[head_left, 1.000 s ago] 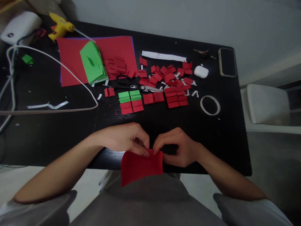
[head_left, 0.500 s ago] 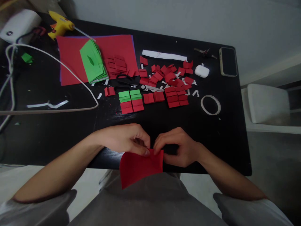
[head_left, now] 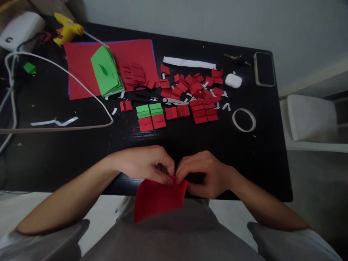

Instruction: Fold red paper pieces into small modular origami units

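Can't really see the top edge of the red paper (head_left: pixel 159 201) down by the tabletop's (head_left: pixel 67 156) near edge, since the left hand (head_left: pixel 149 164) and right hand (head_left: pixel 207 174) are covering it, and whatever fingertips are behind the sheet are hidden too. Toward the far edge, the purple sheet (head_left: pixel 153 52) is mostly buried under a red sheet (head_left: pixel 84 69), and the keys (head_left: pixel 237 59) near the far right corner are too blurry to make out. Over left, the white cable (head_left: pixel 40 130) just runs out of frame.
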`<state>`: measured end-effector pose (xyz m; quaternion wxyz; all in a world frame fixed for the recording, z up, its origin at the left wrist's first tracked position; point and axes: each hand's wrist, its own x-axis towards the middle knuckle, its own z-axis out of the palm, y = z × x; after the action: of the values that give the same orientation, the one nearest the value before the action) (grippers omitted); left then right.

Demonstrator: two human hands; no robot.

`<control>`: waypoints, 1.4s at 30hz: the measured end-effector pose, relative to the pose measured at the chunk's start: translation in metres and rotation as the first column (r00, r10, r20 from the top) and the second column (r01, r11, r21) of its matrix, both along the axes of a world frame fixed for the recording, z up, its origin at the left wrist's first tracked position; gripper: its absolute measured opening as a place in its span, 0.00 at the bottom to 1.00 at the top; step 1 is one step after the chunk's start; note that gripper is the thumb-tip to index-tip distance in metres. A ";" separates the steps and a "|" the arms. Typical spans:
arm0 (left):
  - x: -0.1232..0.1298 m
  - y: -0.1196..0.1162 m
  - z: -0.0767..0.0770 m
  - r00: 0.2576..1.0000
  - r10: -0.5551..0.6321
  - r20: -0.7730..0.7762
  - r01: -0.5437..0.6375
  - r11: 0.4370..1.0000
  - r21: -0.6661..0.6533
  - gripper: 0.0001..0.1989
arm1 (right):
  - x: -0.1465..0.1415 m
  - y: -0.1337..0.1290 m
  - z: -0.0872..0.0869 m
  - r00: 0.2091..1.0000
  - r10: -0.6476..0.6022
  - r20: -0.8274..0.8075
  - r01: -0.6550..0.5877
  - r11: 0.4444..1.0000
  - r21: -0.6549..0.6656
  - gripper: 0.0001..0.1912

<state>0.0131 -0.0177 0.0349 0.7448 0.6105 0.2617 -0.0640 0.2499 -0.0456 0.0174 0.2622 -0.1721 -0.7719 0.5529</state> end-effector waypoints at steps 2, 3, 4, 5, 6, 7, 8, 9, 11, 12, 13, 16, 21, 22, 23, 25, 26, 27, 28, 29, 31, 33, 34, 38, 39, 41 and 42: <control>0.000 0.000 0.002 1.000 -0.008 0.003 0.008 1.000 0.022 0.06 | 0.000 -0.001 0.000 1.000 0.001 -0.007 -0.001 1.000 0.012 0.10; 0.001 -0.001 0.003 1.000 -0.010 0.005 0.009 1.000 0.029 0.06 | 0.000 -0.001 0.000 1.000 0.002 -0.010 -0.002 1.000 0.016 0.11; 0.002 -0.001 0.003 1.000 -0.009 0.006 0.009 0.999 0.034 0.05 | -0.001 -0.001 0.000 1.000 0.000 -0.011 0.000 1.000 0.021 0.10; 0.002 -0.002 0.003 1.000 -0.006 0.007 0.006 0.999 0.036 0.05 | -0.001 -0.001 -0.001 1.000 0.000 -0.013 0.001 1.000 0.025 0.10; 0.003 -0.003 0.002 1.000 -0.001 0.004 0.001 0.999 0.034 0.05 | -0.001 -0.001 -0.001 1.000 0.000 -0.014 0.001 1.000 0.029 0.10; 0.004 -0.003 0.002 1.000 0.009 -0.004 -0.009 1.000 0.024 0.05 | -0.001 -0.001 -0.001 1.000 -0.002 -0.015 0.002 0.999 0.036 0.10; 0.004 -0.004 0.001 1.000 0.021 -0.019 -0.021 1.000 0.007 0.06 | 0.000 -0.001 -0.001 1.000 -0.004 -0.017 0.004 0.999 0.043 0.10; 0.005 -0.004 0.001 0.999 0.034 -0.035 -0.035 0.999 -0.014 0.08 | 0.000 0.000 -0.001 1.000 -0.006 -0.018 0.007 0.999 0.049 0.10; 0.005 -0.005 0.000 0.996 0.059 -0.062 -0.062 0.997 -0.054 0.10 | 0.000 0.001 0.000 1.000 -0.009 -0.020 0.010 0.998 0.059 0.11; 0.005 -0.005 0.000 0.995 0.067 -0.069 -0.072 0.995 -0.063 0.10 | 0.000 0.001 0.000 1.000 -0.009 -0.024 0.011 0.998 0.063 0.11; 0.006 -0.005 0.000 0.995 0.074 -0.070 -0.078 0.995 -0.061 0.09 | 0.000 0.001 0.000 1.000 -0.009 -0.029 0.011 0.998 0.067 0.11; 0.006 -0.005 0.002 0.994 0.085 -0.062 -0.087 0.996 -0.019 0.06 | 0.000 0.002 0.000 0.999 -0.023 -0.040 0.026 0.997 0.077 0.10; 0.005 -0.004 0.003 0.993 0.093 -0.075 -0.090 0.995 0.035 0.08 | -0.001 0.003 -0.001 0.997 -0.068 -0.035 0.070 0.994 0.087 0.09; 0.005 -0.004 0.003 0.993 0.091 -0.081 -0.088 0.996 0.034 0.08 | -0.001 0.003 -0.001 0.997 -0.071 -0.039 0.074 0.993 0.088 0.09; 0.004 -0.004 0.003 0.992 0.089 -0.088 -0.087 0.996 0.027 0.09 | -0.002 0.003 -0.001 0.996 -0.074 -0.044 0.078 0.993 0.087 0.10; 0.004 -0.003 0.002 0.991 0.092 -0.101 -0.091 0.996 0.013 0.10 | -0.002 0.003 -0.001 0.995 -0.084 -0.054 0.089 0.992 0.086 0.10; 0.004 -0.003 0.002 0.990 0.101 -0.103 -0.100 0.995 0.014 0.11 | -0.002 0.003 -0.001 0.994 -0.089 -0.059 0.094 0.992 0.088 0.10; 0.004 -0.003 0.001 0.989 0.110 -0.100 -0.108 0.994 0.020 0.11 | -0.002 0.003 -0.001 0.994 -0.092 -0.060 0.097 0.991 0.091 0.10; 0.004 -0.003 0.001 0.989 0.114 -0.092 -0.112 0.993 0.028 0.11 | -0.002 0.003 -0.002 0.994 -0.093 -0.060 0.099 0.991 0.094 0.10; 0.004 -0.003 0.000 0.990 0.113 -0.082 -0.111 0.993 0.034 0.11 | -0.002 0.003 -0.002 0.994 -0.092 -0.058 0.097 0.990 0.098 0.11; 0.003 -0.003 0.000 0.993 0.100 -0.061 -0.098 0.994 0.040 0.11 | -0.002 0.003 -0.003 0.995 -0.085 -0.048 0.090 0.990 0.107 0.11; 0.003 -0.003 0.000 0.995 0.082 -0.052 -0.080 0.996 0.049 0.11 | -0.002 0.003 -0.004 0.996 -0.082 -0.034 0.085 0.990 0.113 0.11; 0.003 -0.003 0.000 0.996 0.076 -0.052 -0.073 0.996 0.059 0.11 | -0.001 0.003 -0.004 0.996 -0.081 -0.028 0.084 0.990 0.115 0.11; 0.005 -0.004 0.001 0.993 0.083 -0.090 -0.078 0.996 0.052 0.11 | -0.001 0.004 -0.004 0.997 -0.082 -0.011 0.083 0.989 0.124 0.10; 0.006 -0.004 0.001 0.990 0.093 -0.104 -0.089 0.995 0.043 0.10 | -0.001 0.004 -0.004 0.997 -0.082 -0.009 0.083 0.989 0.126 0.10; 0.007 -0.005 0.001 0.986 0.112 -0.127 -0.109 0.994 0.030 0.09 | -0.001 0.004 -0.005 0.997 -0.079 -0.010 0.079 0.989 0.128 0.09; 0.008 -0.006 0.001 0.984 0.119 -0.133 -0.117 0.993 0.026 0.09 | -0.002 0.004 -0.005 0.997 -0.074 -0.014 0.075 0.989 0.129 0.09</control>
<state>0.0212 -0.0234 0.0358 0.7223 0.5949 0.3477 -0.0585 0.2484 -0.0418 0.0127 0.2967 -0.1810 -0.7981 0.4921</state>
